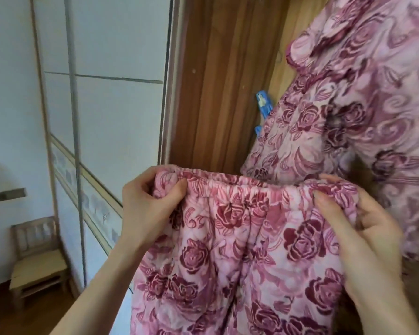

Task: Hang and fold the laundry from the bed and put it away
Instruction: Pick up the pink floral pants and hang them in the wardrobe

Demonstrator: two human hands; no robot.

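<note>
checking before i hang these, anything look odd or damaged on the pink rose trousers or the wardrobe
Nothing stands out. The left hand and right hand hold the trousers level by the waistband; no visible tears or stains. The matching top hangs in the wardrobe.

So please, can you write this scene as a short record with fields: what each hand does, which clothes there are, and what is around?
left hand: left hand pinches the waistband at its left end
right hand: right hand grips the waistband's right end
held garment: pink rose-print trousers, hanging down
nearby garment: matching rose-print top, hanging at right
behind: wooden wardrobe interior, blue clip
left side: white sliding door, small wooden stool
</note>
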